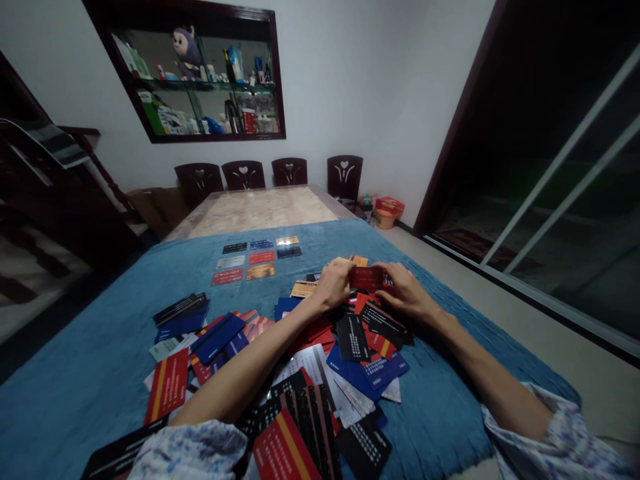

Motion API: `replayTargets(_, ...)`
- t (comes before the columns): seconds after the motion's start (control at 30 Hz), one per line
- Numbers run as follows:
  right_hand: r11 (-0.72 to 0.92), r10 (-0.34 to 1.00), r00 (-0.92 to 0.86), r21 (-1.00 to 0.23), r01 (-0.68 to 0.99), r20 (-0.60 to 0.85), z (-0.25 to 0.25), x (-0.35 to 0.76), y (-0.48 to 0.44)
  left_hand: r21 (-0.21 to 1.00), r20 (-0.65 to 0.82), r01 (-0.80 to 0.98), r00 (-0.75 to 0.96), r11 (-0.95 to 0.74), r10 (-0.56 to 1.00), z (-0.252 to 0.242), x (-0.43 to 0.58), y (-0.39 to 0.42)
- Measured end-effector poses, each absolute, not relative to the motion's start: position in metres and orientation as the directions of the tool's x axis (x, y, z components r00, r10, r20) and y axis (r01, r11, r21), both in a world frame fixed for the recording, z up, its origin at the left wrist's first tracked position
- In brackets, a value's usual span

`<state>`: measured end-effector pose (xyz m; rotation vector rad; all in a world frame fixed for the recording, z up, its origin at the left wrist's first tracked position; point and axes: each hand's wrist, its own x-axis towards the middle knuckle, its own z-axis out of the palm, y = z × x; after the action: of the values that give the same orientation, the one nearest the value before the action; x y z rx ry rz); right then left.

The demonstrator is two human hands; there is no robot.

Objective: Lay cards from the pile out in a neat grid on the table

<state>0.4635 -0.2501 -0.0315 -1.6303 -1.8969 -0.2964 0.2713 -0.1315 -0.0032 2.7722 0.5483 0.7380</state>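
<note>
Both hands meet above the far right part of the card heap [353, 339], with a dark red card [367, 277] between them. The left hand [334, 283] has a narrow grip on the card's left end; the right hand [406, 288] curls fingers and thumb about its right end (whether more cards sit behind it, I cannot tell).

The heap mixes black, red, blue and white cards at many angles, and the left forearm crosses over it. At its near edge lies a red card with an orange stripe [285, 448]. Beyond the heap, toward the left, eight cards lie apart in three short rows, among them a silver card [231, 262] and a bright red card [262, 257]. Under the heap, a blue cloth [100, 373] covers the near part of the desk [265, 204]; farther beyond the heap stand four dark chairs [345, 180].
</note>
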Motion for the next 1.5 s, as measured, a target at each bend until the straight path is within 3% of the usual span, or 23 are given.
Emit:
replayTargets(0.3, 0.163, 0.801, -0.074, -0.097, 0.982, 0.594, -0.034, 0.458, -0.248, 0.314, 0.432, 0.263, 0.816, -0.912, 0.384, -0.001, 0.264, -0.130)
replayTargets(0.7, 0.172, 0.780, -0.115, -0.033, 0.985, 0.614, -0.027, 0.439, -0.241, 0.211, 0.332, 0.343, 0.856, -0.915, 0.397, 0.008, 0.234, -0.126)
replayTargets(1.1, 0.281, 0.798, -0.262, 0.050, 0.958, 0.542, -0.010, 0.417, -0.213, 0.085, 0.262, 0.412, 0.869, -0.907, 0.419, 0.026, 0.191, -0.116)
replayTargets(1.5, 0.405, 0.810, -0.382, 0.046, 0.913, 0.444, 0.002, 0.383, -0.161, 0.061, 0.282, 0.475, 0.836, -0.878, 0.471, 0.027, 0.144, -0.089)
